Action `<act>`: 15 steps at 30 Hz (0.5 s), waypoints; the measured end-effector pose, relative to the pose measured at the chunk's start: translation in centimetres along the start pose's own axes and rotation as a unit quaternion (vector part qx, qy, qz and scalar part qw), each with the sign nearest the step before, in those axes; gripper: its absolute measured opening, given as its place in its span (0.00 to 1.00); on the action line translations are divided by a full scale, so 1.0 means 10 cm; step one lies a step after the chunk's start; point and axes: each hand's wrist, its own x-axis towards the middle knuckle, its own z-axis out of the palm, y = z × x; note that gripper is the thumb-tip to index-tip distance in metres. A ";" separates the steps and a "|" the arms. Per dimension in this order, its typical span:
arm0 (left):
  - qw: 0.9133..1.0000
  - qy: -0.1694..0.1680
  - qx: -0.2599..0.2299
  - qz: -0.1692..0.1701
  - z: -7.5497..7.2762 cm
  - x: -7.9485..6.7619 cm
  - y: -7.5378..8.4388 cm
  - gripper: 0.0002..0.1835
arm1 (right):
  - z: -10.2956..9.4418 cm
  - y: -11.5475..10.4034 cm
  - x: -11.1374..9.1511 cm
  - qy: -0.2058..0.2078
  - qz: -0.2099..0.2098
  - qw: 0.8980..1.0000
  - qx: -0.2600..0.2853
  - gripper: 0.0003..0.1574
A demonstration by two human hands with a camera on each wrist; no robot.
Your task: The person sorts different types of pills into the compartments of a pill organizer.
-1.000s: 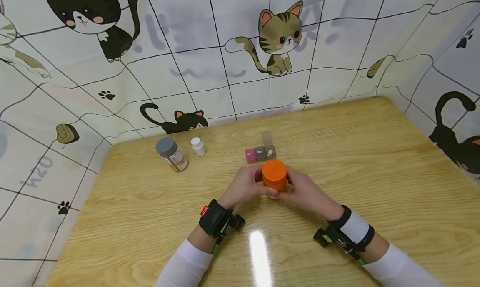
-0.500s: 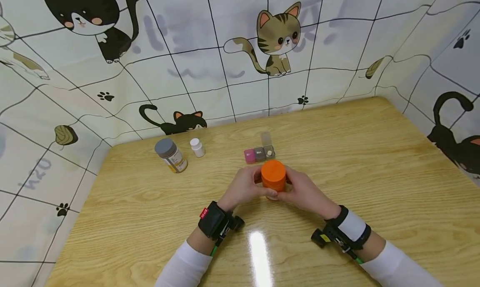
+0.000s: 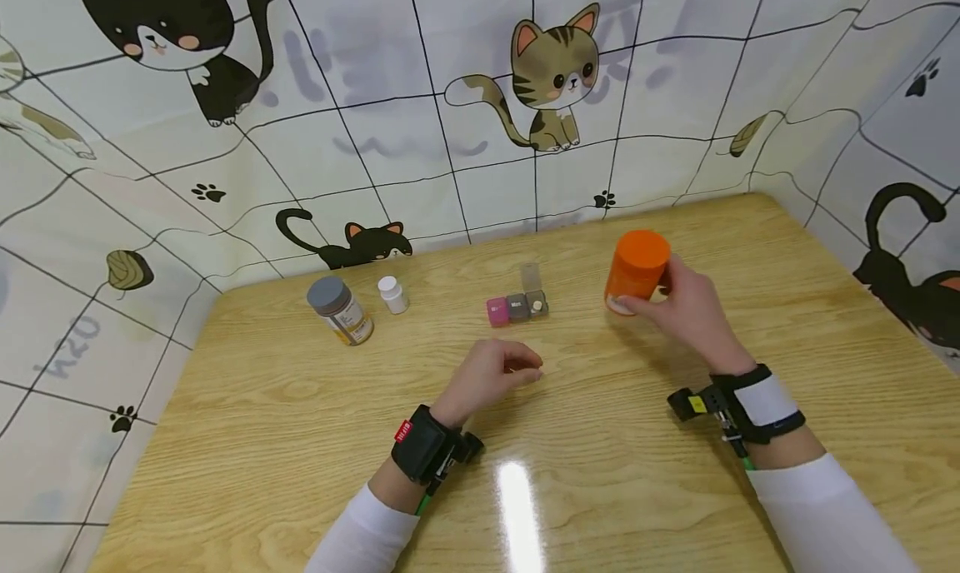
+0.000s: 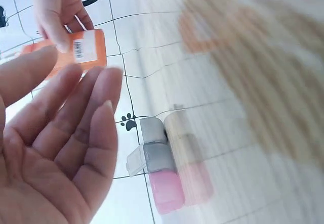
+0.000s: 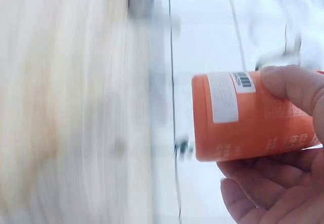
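My right hand (image 3: 693,311) grips an orange bottle (image 3: 636,265) with an orange lid, over the right part of the table. In the right wrist view the bottle (image 5: 253,115) shows a white label with a barcode, thumb on one side and fingers on the other. My left hand (image 3: 491,373) is held over the middle of the table, its fingers loosely bent and nothing between them. Just beyond it lies a small pill organizer (image 3: 517,306) with a pink and grey compartments. The rightmost compartment has its lid up and something pale inside.
A grey-lidded bottle (image 3: 341,311) and a small white bottle (image 3: 393,295) stand at the back left of the wooden table (image 3: 300,406). A cat-patterned curtain (image 3: 420,140) hangs behind the table.
The left hand has let go of the orange bottle and stays near its place. The right hand has carried the bottle to the right and farther back, past the pill organizer.
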 end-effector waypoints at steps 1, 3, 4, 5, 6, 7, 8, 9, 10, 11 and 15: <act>1.000 -0.009 0.007 0.001 0.01 0.00 0.00 0.07 | -0.05 0.08 0.03 0.017 0.012 1.000 -0.006 0.32; 0.999 -0.023 0.026 0.003 0.02 -0.02 0.00 0.05 | -0.13 0.23 0.09 0.041 0.036 0.998 -0.013 0.33; 0.999 -0.027 0.034 0.004 0.03 -0.02 0.00 0.05 | -0.17 0.30 0.11 0.049 0.049 0.997 -0.016 0.33; 0.999 -0.031 0.039 0.004 0.04 -0.02 0.00 0.04 | -0.19 0.36 0.13 0.055 0.062 0.996 -0.017 0.33; 0.999 -0.033 0.042 0.006 0.05 -0.02 0.00 0.04 | -0.21 0.42 0.15 0.058 0.073 0.995 -0.019 0.34; 0.998 -0.033 0.044 0.008 0.05 -0.02 -0.01 0.04 | -0.23 0.47 0.17 0.060 0.083 0.995 -0.020 0.35; 0.998 -0.032 0.045 0.009 0.05 -0.02 -0.01 0.04 | -0.24 0.52 0.19 0.058 0.093 0.994 -0.020 0.36; 0.998 -0.032 0.044 0.010 0.06 -0.02 -0.01 0.05 | -0.24 0.56 0.21 0.055 0.102 0.993 -0.019 0.37; 0.998 -0.032 0.044 0.010 0.06 -0.02 -0.01 0.05 | -0.25 0.59 0.22 0.052 0.111 0.992 -0.017 0.37; 0.998 -0.032 0.044 0.011 0.06 -0.02 -0.01 0.05 | -0.25 0.62 0.24 0.048 0.117 0.992 -0.015 0.38; 0.998 -0.040 0.045 0.010 0.06 -0.01 -0.01 0.05 | -0.26 0.71 0.29 0.036 0.130 0.991 -0.018 0.38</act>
